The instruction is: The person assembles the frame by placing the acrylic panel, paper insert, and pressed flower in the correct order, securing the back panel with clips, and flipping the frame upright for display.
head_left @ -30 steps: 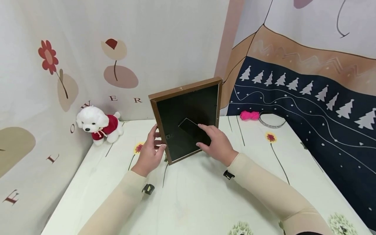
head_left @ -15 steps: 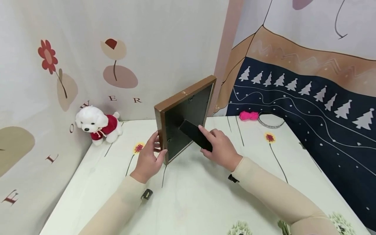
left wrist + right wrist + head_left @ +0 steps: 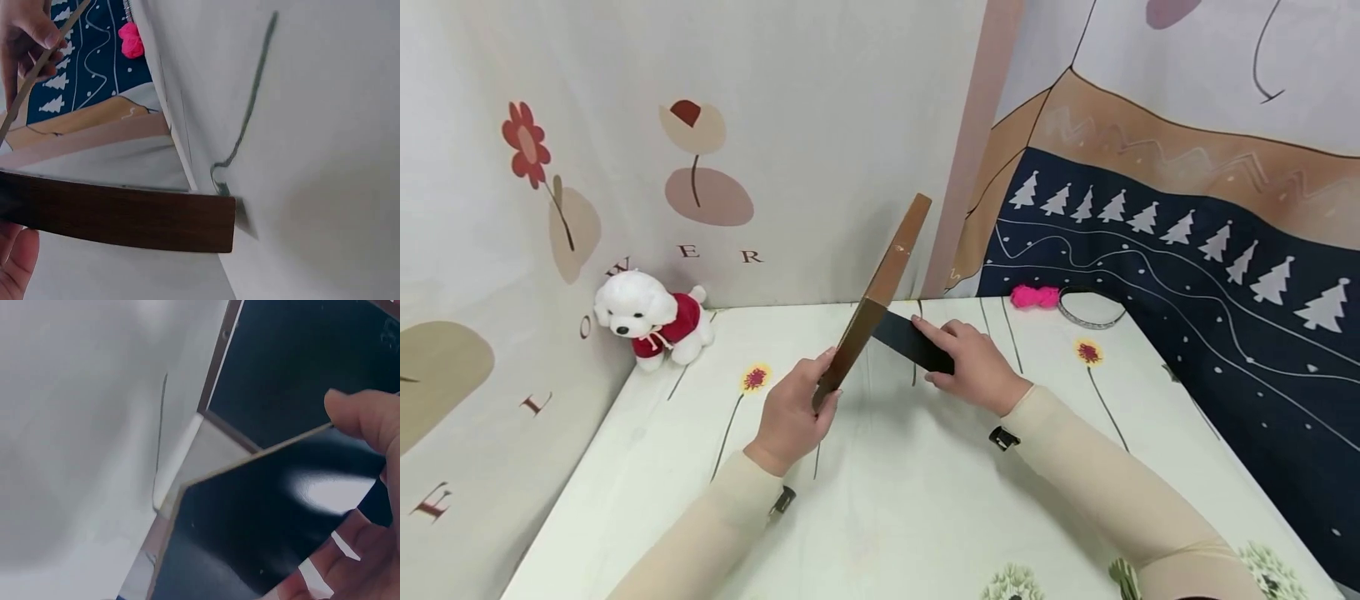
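A brown picture frame (image 3: 898,258) stands on edge near the back of the table, nearly edge-on in the head view. My left hand (image 3: 790,417) grips its near left side, with thumb and fingers on either side of the rim. A black easel-stand flap (image 3: 913,342) angles out from the frame's back. My right hand (image 3: 973,367) pinches this flap, with the thumb (image 3: 356,409) on one side and fingers on the other in the right wrist view. The dark backing panel (image 3: 300,369) shows behind it. The frame's front is hidden from the head view.
A white toy dog (image 3: 651,317) in red sits at the back left. At the back right lie a pink bow (image 3: 1035,297) and a silvery headband (image 3: 1092,321). Patterned fabric walls (image 3: 850,125) rise behind the flower-print table (image 3: 865,533).
The frame has turned from showing its back to nearly edge-on, and the flap has swung further out from it. My right hand has moved slightly right with the flap.
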Demonstrator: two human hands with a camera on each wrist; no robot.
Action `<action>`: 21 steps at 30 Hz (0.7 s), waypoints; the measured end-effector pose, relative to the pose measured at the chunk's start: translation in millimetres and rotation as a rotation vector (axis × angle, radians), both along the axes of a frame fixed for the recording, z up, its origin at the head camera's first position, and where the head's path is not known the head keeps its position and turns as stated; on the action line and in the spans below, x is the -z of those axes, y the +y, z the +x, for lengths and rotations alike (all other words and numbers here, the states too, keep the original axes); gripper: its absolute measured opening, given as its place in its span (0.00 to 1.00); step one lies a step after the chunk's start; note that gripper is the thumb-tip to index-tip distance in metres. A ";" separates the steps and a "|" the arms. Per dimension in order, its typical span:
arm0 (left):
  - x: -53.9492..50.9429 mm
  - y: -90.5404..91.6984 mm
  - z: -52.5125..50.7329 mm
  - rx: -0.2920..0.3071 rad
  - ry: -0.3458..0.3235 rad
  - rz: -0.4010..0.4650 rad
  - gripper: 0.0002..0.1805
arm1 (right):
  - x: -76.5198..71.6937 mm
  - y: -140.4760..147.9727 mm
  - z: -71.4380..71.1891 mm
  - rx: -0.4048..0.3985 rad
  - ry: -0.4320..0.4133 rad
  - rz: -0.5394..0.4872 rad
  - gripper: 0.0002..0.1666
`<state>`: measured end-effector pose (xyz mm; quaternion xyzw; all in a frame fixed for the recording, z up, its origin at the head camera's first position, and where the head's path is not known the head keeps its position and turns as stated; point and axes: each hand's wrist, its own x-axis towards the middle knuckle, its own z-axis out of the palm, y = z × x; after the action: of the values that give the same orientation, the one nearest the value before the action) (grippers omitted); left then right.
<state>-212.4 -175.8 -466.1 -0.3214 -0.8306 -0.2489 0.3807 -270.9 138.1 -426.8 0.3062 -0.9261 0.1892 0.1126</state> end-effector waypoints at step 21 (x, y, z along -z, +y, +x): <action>1.1 33.6 2.0 -0.040 -0.031 -0.098 0.45 | 17.0 30.2 -12.8 -0.018 -0.143 -0.003 0.47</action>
<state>-210.5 -142.2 -467.2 -0.3191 -0.8537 -0.2054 0.3566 -283.7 168.3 -443.8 0.3002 -0.9288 0.2128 0.0448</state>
